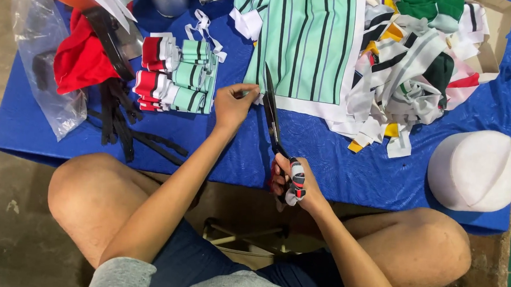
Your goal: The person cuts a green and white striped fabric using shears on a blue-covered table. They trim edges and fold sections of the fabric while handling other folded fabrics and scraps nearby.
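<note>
Nearest, I am seeing the right hand (293,184) gripping the scissors (272,112), blades pointing away to meet cloth. Beyond, the left hand (232,105) is pinching the striped green fabric (300,43) taut on the blue table (348,167).

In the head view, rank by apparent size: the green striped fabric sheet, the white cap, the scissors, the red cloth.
1. Green striped fabric sheet, largest.
2. White cap.
3. Red cloth, partly covered, so its rank against the cap is unsure.
4. Scissors, long but thin, held by the right hand.
</note>
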